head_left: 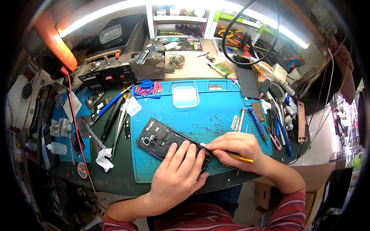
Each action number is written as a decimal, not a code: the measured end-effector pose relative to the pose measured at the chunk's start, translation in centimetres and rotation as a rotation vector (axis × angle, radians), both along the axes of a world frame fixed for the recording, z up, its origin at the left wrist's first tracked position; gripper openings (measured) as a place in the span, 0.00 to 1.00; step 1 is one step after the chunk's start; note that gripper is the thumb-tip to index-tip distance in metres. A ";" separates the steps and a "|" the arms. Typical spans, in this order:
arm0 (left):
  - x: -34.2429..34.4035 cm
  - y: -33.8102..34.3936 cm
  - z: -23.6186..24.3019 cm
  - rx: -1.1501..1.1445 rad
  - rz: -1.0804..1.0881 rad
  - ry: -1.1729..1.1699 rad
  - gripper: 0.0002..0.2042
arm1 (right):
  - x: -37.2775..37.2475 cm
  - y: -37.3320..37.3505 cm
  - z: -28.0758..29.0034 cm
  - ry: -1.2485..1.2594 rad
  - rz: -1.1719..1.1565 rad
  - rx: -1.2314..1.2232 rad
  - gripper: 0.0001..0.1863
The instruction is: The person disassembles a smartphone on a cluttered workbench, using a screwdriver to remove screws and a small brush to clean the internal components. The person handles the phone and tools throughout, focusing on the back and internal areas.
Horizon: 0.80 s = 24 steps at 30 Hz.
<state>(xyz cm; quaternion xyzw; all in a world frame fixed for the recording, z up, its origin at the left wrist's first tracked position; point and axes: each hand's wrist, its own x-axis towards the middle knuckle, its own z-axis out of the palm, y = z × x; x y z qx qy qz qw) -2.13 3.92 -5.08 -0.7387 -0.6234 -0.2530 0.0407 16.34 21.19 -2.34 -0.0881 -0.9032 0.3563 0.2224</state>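
Observation:
A black smartphone (pixel 154 135) with its back cover off lies slantwise on the blue work mat (pixel 158 111); its camera cluster faces up at the far left end. My left hand (pixel 180 164) rests across its lower half, fingers stretched flat over the surface and the thumb by the near edge. Pinched in my right hand (pixel 236 148) is a slim gold-handled tool (pixel 241 158). Its pale tip meets the phone's far long edge near the right end; the exact kind of tip is too small to tell. My fingers hide the phone's lower part.
Behind the phone sits a clear plastic tray (pixel 185 96). Screwdrivers, including a blue one (pixel 257 122), lie to the right. Tweezers (pixel 120 125), a black pen-like tool (pixel 113 119) and a crumpled tissue (pixel 104 159) lie left. A cable loop (pixel 224 42) hangs at the back right.

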 end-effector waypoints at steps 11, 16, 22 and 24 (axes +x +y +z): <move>-0.2 -0.1 0.1 -0.015 0.003 0.011 0.29 | 0.4 0.4 -0.3 -0.031 0.005 -0.001 0.11; 0.0 -0.1 0.1 -0.009 0.007 0.015 0.29 | -1.5 0.3 0.0 -0.011 -0.001 -0.041 0.10; 0.1 0.0 0.1 -0.006 0.011 0.027 0.29 | -1.6 0.1 -0.4 -0.001 -0.012 -0.022 0.11; 0.0 0.0 0.0 -0.003 0.010 0.021 0.29 | -1.8 0.1 -0.6 0.020 -0.016 -0.028 0.11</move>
